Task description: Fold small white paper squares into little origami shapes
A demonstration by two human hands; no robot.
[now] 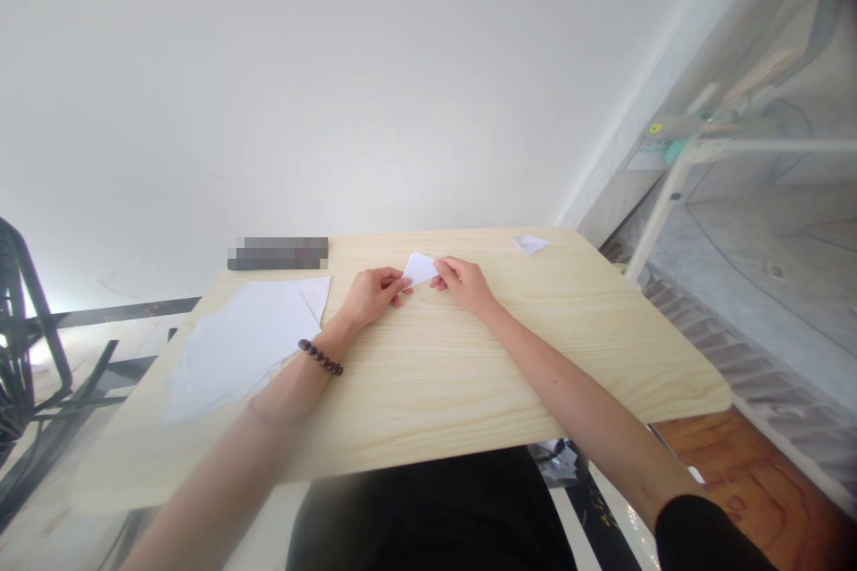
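A small folded piece of white paper (420, 268) is held a little above the wooden table, between my two hands. My left hand (375, 294) pinches its lower left corner with thumb and fingers. On the opposite side, my right hand (463, 282) grips the right corner, its fingers curled behind the paper. The paper's top edge looks rounded or creased; its finer folds are too small to make out. A dark beaded bracelet (320, 357) circles my left wrist.
Loose white sheets (247, 330) lie spread on the left of the table (428, 393). A folded paper piece (532, 244) rests near the back right edge. A blurred-out dark object (278, 253) sits at the back left. A chair (33, 330) stands left; a white metal frame (662, 214) stands right.
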